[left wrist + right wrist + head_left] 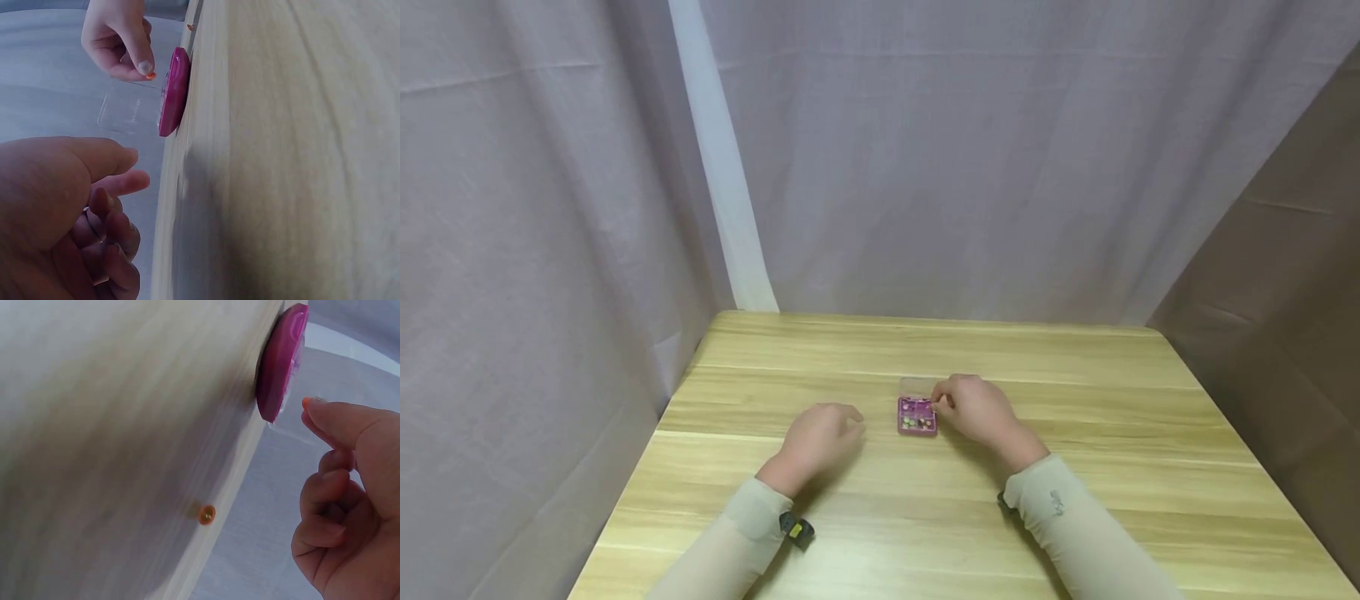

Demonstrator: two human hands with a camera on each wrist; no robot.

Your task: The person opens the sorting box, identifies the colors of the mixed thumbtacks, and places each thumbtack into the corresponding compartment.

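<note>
A small magenta box with divided compartments stands on the wooden table, its clear lid raised at the far side. Small green, white and dark pieces lie in the nearer compartments. My right hand is at the box's right edge. Between its thumb and forefinger it pinches a tiny orange piece, just above the open box; most of the piece is hidden by the fingertips. To the left of the box, my left hand hovers over the table with loosely curled fingers and nothing in them.
Another small orange round piece with a shiny centre lies on the table near my right hand. The wooden table reaches back to grey curtains, which also hang on both sides.
</note>
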